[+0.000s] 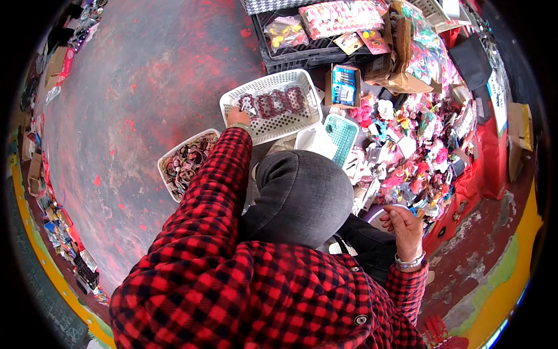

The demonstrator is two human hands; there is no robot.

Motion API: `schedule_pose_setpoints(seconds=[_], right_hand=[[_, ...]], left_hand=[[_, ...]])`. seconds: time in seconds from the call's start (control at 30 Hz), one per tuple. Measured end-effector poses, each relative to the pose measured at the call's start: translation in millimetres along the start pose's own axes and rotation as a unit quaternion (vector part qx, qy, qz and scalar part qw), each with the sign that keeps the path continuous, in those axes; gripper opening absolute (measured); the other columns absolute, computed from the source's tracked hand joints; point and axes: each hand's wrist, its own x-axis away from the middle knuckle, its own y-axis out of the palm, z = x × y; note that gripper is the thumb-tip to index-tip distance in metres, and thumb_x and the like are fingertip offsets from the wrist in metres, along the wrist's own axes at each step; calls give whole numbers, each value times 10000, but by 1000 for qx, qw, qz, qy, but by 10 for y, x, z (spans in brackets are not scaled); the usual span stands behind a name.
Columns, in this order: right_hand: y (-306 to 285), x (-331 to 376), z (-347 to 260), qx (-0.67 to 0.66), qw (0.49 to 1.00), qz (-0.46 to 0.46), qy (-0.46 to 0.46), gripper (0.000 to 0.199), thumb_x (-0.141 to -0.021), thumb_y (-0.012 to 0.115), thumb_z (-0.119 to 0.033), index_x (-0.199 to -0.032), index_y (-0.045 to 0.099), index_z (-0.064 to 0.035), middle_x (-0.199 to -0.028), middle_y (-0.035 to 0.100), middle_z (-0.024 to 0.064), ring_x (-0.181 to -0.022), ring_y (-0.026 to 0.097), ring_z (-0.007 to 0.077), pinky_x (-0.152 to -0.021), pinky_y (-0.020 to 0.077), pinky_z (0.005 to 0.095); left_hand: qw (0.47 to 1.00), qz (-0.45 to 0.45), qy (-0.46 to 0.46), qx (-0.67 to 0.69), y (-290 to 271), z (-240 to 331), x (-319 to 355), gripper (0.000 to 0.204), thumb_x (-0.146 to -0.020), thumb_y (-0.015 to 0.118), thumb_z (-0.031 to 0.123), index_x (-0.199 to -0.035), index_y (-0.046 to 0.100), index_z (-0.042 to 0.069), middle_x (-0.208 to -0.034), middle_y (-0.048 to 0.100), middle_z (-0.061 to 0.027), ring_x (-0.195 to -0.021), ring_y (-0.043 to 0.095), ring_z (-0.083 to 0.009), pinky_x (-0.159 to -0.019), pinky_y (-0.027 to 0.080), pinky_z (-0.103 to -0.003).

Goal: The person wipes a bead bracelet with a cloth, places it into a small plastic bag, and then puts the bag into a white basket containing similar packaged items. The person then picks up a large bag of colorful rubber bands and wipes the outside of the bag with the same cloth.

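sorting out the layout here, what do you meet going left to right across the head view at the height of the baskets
small white basket of dark rings → left hand → large white basket with a row of dark red rings → teal basket → heap of pink and colourful hair accessories

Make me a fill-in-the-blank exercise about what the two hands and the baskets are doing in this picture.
1. The left hand reaches into the white basket, which holds a row of dark ______ hair pieces.
2. The right hand is raised beside the pile of hair accessories with its grip ______.
3. The smaller basket of rings lies to the ______ of the left sleeve.

Missing words: red; empty; left
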Motion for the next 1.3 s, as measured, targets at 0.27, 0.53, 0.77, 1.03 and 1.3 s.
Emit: schedule_pose_setpoints(seconds=[0.27,0.53,0.77,1.03,1.3], right_hand=[[7,2,30,-9,1000,8,5,214,-900,508,-132,-963,602,50,-757,609,62,-647,557,94,-590,449,203],[29,-24,10,0,1000,8,6,208,-898,510,-123,-947,605,55,-751,609,65,-631,559,97,-582,454,203],[35,-25,-10,-1,1000,7,6,204,-897,509,-117,-948,606,55,-751,609,68,-631,561,99,-580,454,202],[25,-28,2,-2,1000,4,3,199,-896,506,-107,-953,605,56,-759,609,65,-637,559,98,-583,451,202],[17,-21,5,-3,1000,0,4,202,-900,504,-115,-966,602,50,-768,611,63,-646,555,94,-592,449,200]], left_hand=[[910,-157,145,-356,310,-406,-264,217,-785,531,154,-842,629,-31,-919,617,-243,-896,604,-346,-777,482,-400],[993,9,-56,-103,206,-37,71,226,-784,507,118,-946,571,-25,-1003,597,-225,-894,602,-355,-786,486,-425],[988,-17,-80,-133,291,-36,180,394,-769,516,76,-1151,471,-14,-1090,523,-237,-1050,527,-354,-871,447,-421],[955,-94,204,-192,-1,285,466,535,-790,483,101,-1308,350,92,-1379,287,-170,-1273,293,-310,-1033,270,-420],[832,-207,343,-383,200,406,435,550,-839,358,116,-1376,240,107,-1467,135,-69,-1359,100,-251,-1068,189,-443]])
